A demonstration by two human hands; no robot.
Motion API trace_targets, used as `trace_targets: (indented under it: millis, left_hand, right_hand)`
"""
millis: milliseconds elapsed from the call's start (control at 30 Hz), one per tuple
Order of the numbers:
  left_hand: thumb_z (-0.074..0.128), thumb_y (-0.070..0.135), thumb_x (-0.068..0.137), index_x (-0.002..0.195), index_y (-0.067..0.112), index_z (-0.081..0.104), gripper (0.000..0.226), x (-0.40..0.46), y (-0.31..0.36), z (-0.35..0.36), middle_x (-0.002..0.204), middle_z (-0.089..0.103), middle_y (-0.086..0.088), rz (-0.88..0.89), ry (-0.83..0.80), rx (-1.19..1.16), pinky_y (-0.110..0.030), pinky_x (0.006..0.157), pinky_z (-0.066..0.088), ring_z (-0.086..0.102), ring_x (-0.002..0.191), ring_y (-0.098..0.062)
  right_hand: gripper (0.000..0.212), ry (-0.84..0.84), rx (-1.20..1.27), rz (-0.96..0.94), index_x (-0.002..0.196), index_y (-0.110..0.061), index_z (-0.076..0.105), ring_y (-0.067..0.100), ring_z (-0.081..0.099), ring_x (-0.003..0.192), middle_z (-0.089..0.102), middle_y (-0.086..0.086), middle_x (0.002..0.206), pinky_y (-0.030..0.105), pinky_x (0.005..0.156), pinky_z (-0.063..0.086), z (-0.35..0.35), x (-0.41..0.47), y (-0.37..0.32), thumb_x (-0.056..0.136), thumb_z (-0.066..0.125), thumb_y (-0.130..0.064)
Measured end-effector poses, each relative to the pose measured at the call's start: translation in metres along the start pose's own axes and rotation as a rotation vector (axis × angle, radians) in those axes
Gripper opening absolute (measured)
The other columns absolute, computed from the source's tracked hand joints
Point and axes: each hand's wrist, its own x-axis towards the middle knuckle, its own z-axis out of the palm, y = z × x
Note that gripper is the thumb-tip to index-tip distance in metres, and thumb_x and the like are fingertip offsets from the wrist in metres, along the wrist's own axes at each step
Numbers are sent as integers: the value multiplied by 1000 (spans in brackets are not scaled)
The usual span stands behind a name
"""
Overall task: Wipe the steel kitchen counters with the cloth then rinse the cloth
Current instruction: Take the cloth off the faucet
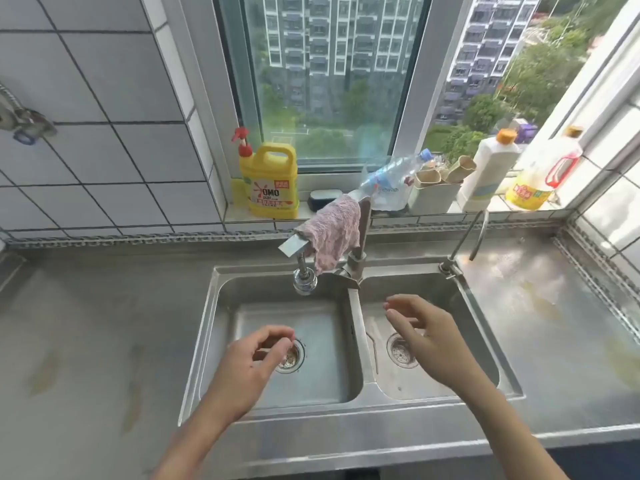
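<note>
Pink cloth [332,230] hangs draped over the faucet [304,258] at the far edge of the double sink [360,344]. Left hand [249,362] and right hand [426,341] hover over the basins, grip loose, holding nothing. Steel surface [86,341] carries streaks. Far sill: yellow jug [272,181] labelled "OMO", clear bottle [391,181], white bottle [488,168].

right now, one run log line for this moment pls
cloth: draped over faucet, untouched | left hand: empty, above left basin | right hand: empty, above right basin | counter: stained
</note>
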Motion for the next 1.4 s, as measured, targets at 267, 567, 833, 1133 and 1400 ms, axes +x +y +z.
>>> trace_targets:
  millis: [267, 567, 833, 1133, 1400]
  left_hand:
    - [66, 47, 90, 106, 39, 74, 20, 70, 75, 10, 106, 77, 15, 248, 353, 16, -15, 83, 54, 74, 98, -8]
    - [71, 62, 86, 136, 28, 64, 61, 150, 86, 16, 127, 63, 15, 144, 284, 386, -23, 98, 47, 60, 115, 0]
    - [84, 43, 83, 106, 24, 83, 29, 162, 75, 21, 100, 78, 15, 287, 426, 332, -30, 87, 59, 70, 93, 1]
    - [73, 35, 95, 92, 35, 76, 4, 168, 134, -13, 70, 69, 26, 318, 348, 159, -22, 67, 51, 61, 64, 3]
    - [74, 32, 94, 100, 23, 79, 11, 123, 187, -42, 90, 77, -6, 449, 107, -47, -35, 82, 59, 73, 82, -20]
  right_hand:
    - [23, -108, -48, -112, 122, -23, 67, -9, 67, 99, 71, -14, 110, 6, 81, 52, -37, 127, -16, 99, 69, -26]
    - [49, -263, -24, -7, 111, -8, 70, 16, 69, 91, 74, 6, 95, 34, 86, 56, -18, 204, -31, 96, 64, -55]
    - [56, -146, 67, 76, 82, 12, 66, 18, 50, 63, 56, 8, 70, 32, 62, 42, 5, 204, -37, 93, 75, -42]
    - [28, -26, 180, -166, 90, -4, 77, 12, 63, 82, 72, 1, 89, 21, 77, 49, -22, 199, -79, 96, 73, -32]
    - [22, 40, 416, -374, 82, -18, 67, 6, 55, 71, 60, -10, 74, 19, 67, 46, -50, 159, -126, 101, 66, -29]
